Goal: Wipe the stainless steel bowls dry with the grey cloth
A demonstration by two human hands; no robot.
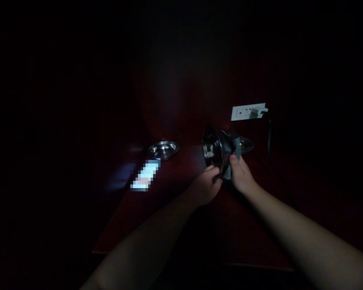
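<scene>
A shiny metal bowl is tipped on its side above the table, its mouth turned to the left. My left hand grips the bowl's lower rim, fingers closed over the edge. Against the bowl's outer side, my right hand presses a grey-green cloth, with the thumb on top. Part of the cloth hangs below the bowl between both hands. Dim light hides the far fingers of my right hand.
A shallow metal dish lies at the back left, with a lit, blurred phone before it. Another metal dish is partly hidden behind the bowl. A wall socket holds a plug with a cable. The dark red table has its front edge below.
</scene>
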